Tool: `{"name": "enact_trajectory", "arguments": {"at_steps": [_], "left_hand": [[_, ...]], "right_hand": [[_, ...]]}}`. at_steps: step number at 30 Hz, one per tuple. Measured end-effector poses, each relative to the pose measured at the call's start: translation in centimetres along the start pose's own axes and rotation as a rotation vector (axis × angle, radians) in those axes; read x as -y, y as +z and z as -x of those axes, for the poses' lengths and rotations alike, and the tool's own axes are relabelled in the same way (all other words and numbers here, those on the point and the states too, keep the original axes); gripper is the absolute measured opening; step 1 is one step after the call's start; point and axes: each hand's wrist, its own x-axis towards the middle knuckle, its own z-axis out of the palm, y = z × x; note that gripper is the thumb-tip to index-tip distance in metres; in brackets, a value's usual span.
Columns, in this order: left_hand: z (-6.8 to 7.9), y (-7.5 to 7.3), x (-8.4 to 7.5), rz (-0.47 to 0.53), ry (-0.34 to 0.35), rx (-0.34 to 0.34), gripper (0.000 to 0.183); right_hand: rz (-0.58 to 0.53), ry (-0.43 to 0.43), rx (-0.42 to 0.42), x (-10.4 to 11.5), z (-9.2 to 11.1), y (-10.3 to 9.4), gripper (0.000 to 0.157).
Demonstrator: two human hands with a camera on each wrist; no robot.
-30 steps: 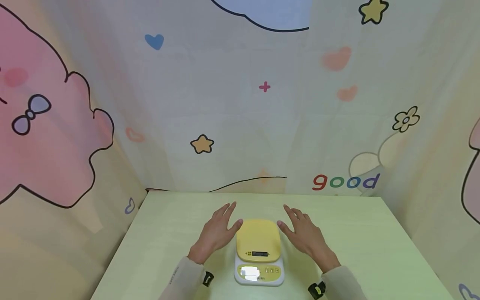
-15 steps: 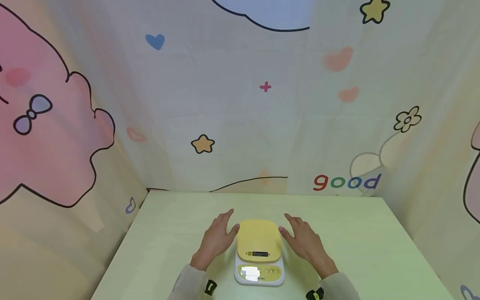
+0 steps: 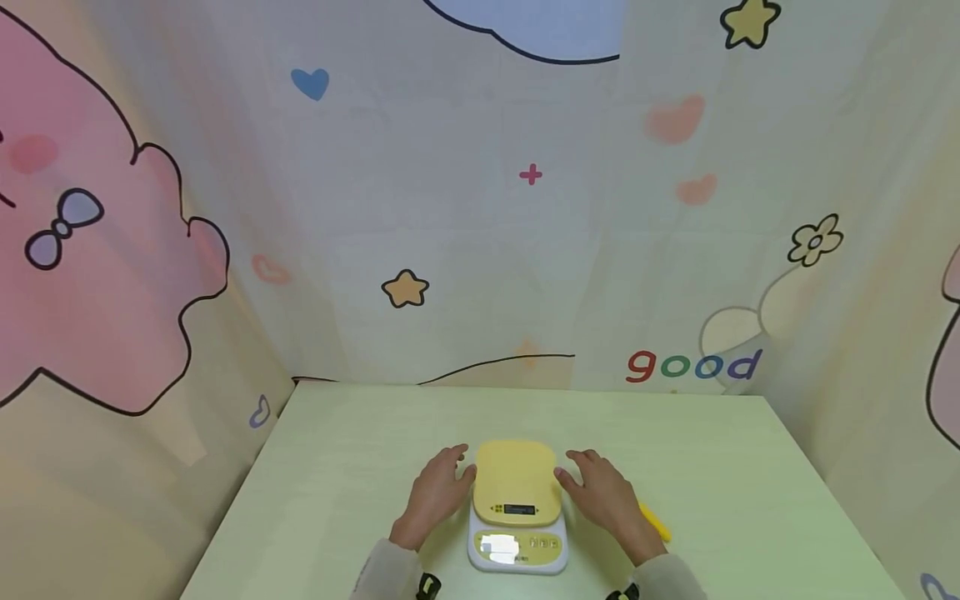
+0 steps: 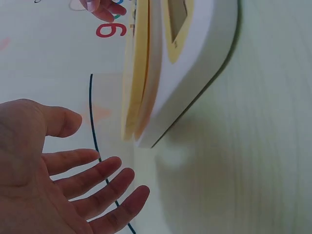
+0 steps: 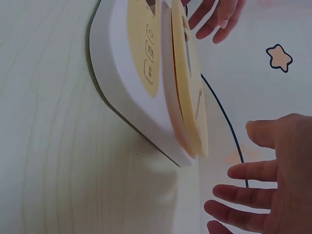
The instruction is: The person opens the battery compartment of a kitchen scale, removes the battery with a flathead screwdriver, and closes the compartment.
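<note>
A kitchen scale (image 3: 517,487) with a yellow platform and a white base lies flat on the table. My left hand (image 3: 437,493) is held at its left side, fingers spread and slightly bent. On the opposite side, my right hand (image 3: 603,492) mirrors it, thumb close to the platform's edge. Gaps separate the left hand (image 4: 83,175) and the scale (image 4: 161,73) in the left wrist view. Likewise, the right hand (image 5: 258,180) is apart from the scale (image 5: 146,73) in the right wrist view. Neither hand holds anything.
A slim yellow object (image 3: 655,522) shows beside my right wrist, partly hidden, its kind unclear. The pale green table (image 3: 337,467) extends to both sides of the scale. A printed cloth (image 3: 465,225) hangs behind the table's far edge.
Both hands have drawn back a little towards me, and their fingers have bent somewhat more. The slim yellow object has come into view by my right wrist. The scale stays in place.
</note>
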Motion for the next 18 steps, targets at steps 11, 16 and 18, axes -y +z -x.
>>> {"name": "enact_trajectory", "arguments": {"at_steps": [11, 16, 18], "left_hand": [[0.0, 0.9, 0.4, 0.014, -0.025, 0.035, 0.033], [-0.1, 1.2, 0.7, -0.004, -0.032, 0.05, 0.03], [-0.1, 1.3, 0.7, -0.013, -0.039, 0.058, 0.029]], "right_hand": [[0.014, 0.012, 0.029, -0.1, -0.2, 1.1, 0.044], [0.017, 0.003, 0.035, -0.1, -0.2, 1.6, 0.038], [0.02, 0.014, 0.04, -0.1, -0.2, 1.8, 0.036]]}}
